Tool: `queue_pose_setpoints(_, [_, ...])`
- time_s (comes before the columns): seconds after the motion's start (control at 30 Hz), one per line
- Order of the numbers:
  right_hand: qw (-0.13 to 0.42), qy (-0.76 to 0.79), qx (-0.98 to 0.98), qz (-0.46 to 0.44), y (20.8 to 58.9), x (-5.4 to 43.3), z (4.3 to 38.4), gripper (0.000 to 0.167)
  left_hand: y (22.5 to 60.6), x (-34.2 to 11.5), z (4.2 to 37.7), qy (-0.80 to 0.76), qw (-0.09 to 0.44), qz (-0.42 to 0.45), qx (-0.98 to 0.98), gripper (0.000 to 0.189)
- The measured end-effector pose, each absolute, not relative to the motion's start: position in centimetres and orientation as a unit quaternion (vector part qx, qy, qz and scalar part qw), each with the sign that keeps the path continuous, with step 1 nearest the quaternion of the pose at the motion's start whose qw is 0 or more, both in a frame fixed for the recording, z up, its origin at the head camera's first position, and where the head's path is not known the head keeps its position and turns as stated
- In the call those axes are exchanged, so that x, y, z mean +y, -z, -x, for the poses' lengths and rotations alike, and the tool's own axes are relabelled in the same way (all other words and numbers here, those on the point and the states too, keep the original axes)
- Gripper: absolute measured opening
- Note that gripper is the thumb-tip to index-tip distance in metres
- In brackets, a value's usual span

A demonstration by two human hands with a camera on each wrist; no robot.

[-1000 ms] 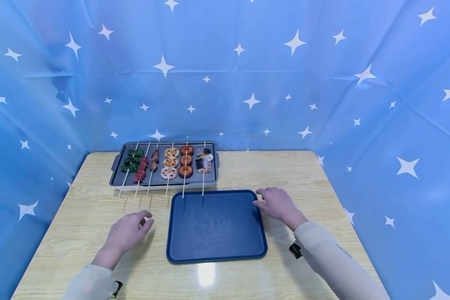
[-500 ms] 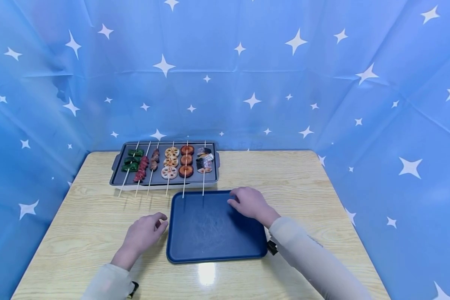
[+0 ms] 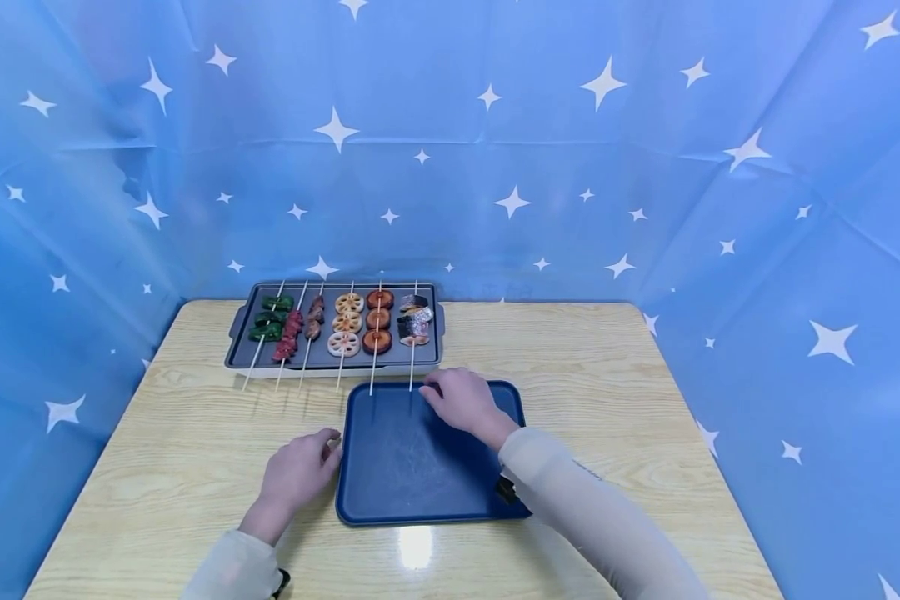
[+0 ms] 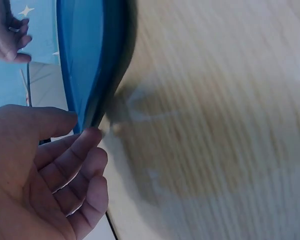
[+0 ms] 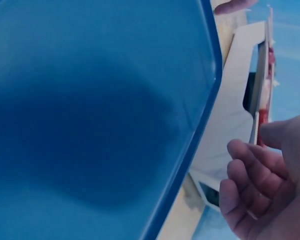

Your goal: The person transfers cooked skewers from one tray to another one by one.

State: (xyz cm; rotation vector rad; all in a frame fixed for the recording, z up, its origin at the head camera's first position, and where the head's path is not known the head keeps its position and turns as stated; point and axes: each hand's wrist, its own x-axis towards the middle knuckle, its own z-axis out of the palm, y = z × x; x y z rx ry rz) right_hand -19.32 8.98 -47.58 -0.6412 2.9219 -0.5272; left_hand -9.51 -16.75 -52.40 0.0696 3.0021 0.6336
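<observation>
Above the blue tray's (image 3: 390, 467) far edge hovers the right hand (image 3: 462, 402), near 1 skewer (image 3: 414, 330).

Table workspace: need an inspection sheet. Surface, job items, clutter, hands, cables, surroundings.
Surface: wood-grain table, bright glare spot in front of the tray.
Job items: blue tray with faint marks, bearing no food; behind it, a grey griddle carrying six food skewers, front ends overhanging.
Clutter: nothing seen.
Hands: left hand at the tray's left edge, contact unclear; right hand over the tray's back edge, close to the rightmost skewer's end.
Cables: nothing seen.
Surroundings: blue star-print backdrop, creased.
</observation>
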Motion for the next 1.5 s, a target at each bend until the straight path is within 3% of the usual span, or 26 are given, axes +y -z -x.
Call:
queue_pose_setpoints(0.23, [0.043,0.195,0.960,0.195,47.8,7.5,19.3,0.027,52.8,-16.1,9.6,-0.184,0.027,-0.027,0.982,0.040])
queue_pose_setpoints(0.63, [0.073,0.273,0.951,0.127,48.1,6.1,19.5,0.021,53.8,-15.3,9.6,-0.129,-0.066,-0.077,0.986,0.044])
queue_pose_setpoints(1.23, [0.101,0.325,0.937,0.075,48.0,5.6,19.7,0.029,54.0,-15.2,9.7,-0.108,-0.071,-0.085,0.988,0.044])
queue_pose_setpoints(1.5, [0.111,0.339,0.932,0.060,47.8,5.7,19.8,0.019,54.0,-15.2,9.7,-0.106,-0.071,-0.087,0.988,0.044])
